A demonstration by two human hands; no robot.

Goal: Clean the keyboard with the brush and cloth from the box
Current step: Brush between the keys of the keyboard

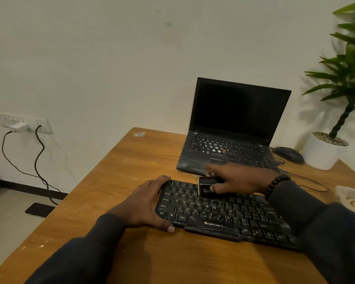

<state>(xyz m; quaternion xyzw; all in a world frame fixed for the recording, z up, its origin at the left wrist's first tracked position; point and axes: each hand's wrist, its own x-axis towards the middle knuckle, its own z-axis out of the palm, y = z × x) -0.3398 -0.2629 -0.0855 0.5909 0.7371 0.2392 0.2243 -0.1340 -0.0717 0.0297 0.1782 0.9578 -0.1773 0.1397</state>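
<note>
Dark sleeves [86, 255], black beaded bracelet [276, 184]

The keyboard [223, 214] lies on the table [115, 181] right in front of me, near the front edge. My left hand [148, 203] rests on the table at the keyboard's left end and touches it. My right hand [238, 178] is over the back rows of the keys, and it holds the brush [206, 186] down on them. Behind the keyboard sits the laptop [232, 128], close to the table's back edge, by the wall. To the right of the laptop lies a mouse [289, 154]. Right of the mouse, at the back right corner, stands a plant pot [324, 152]. The box [350, 197] sits at the table's right edge, to the right of my right arm.
</note>
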